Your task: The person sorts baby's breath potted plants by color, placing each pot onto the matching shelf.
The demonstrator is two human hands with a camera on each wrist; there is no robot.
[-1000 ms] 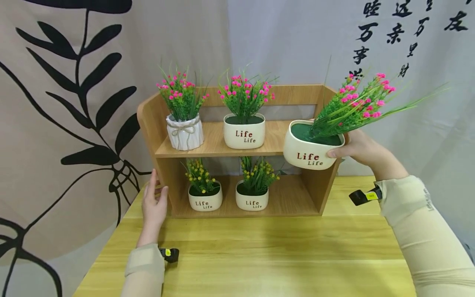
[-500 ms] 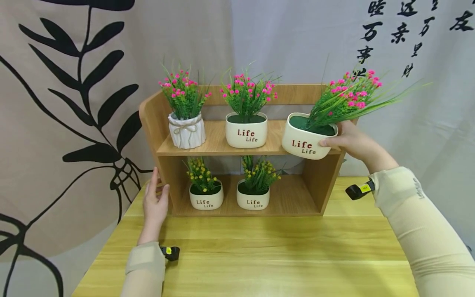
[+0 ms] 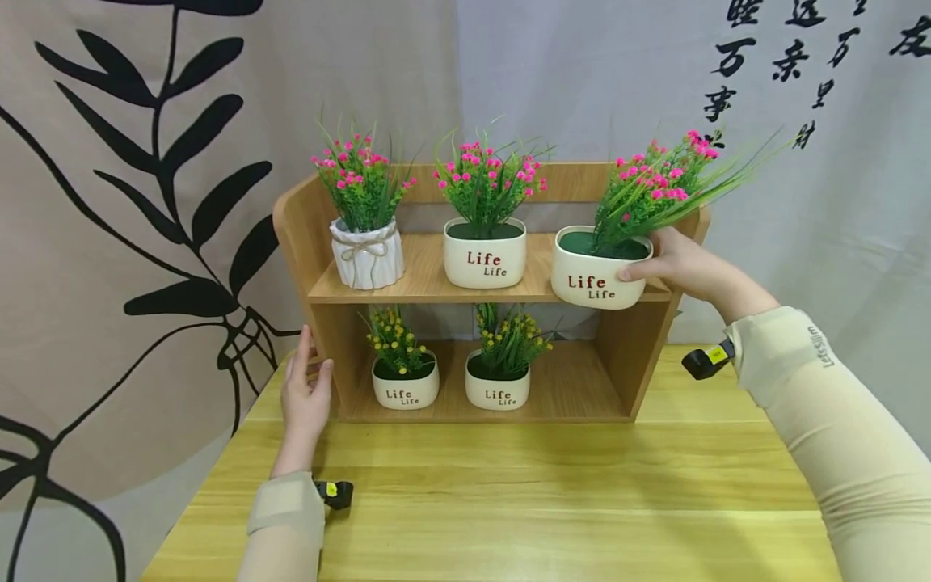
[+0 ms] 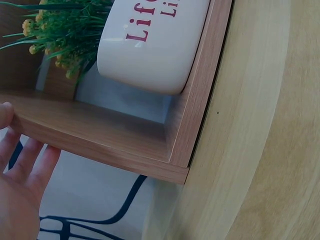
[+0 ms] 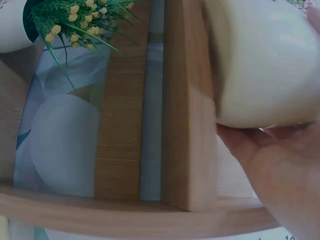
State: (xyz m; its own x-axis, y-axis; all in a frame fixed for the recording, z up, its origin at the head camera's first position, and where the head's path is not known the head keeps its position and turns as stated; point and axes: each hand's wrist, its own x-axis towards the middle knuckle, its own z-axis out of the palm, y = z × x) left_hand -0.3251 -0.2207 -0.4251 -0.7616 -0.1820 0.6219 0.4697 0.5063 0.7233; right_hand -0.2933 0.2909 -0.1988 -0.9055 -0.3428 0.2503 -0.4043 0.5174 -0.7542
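Note:
My right hand (image 3: 680, 263) grips the right end of an oval white flowerpot (image 3: 596, 283) lettered "Life", thumb across its front. Pink artificial flowers (image 3: 658, 182) in it lean right over the hand. The pot is at the right of the upper level of a wooden two-tier shelf (image 3: 465, 419), its base right at the board's front edge. In the right wrist view, the pot (image 5: 272, 65) stands close to the upper board, fingers at its end. My left hand (image 3: 305, 404) rests at the shelf's left side panel (image 4: 100, 137), fingers extended along its outer face and thumb at the front edge.
On the upper level stand a white pot tied with twine (image 3: 367, 259) and another "Life" pot (image 3: 485, 263), both with pink flowers. Below are two smaller "Life" pots (image 3: 406, 392) with yellow flowers. The shelf stands on a wooden table (image 3: 509, 501) before a printed curtain (image 3: 582, 81).
My right hand has brought the flowerpot left and up onto the upper level's front edge, and the pot has become more level. The left hand stays at the side panel.

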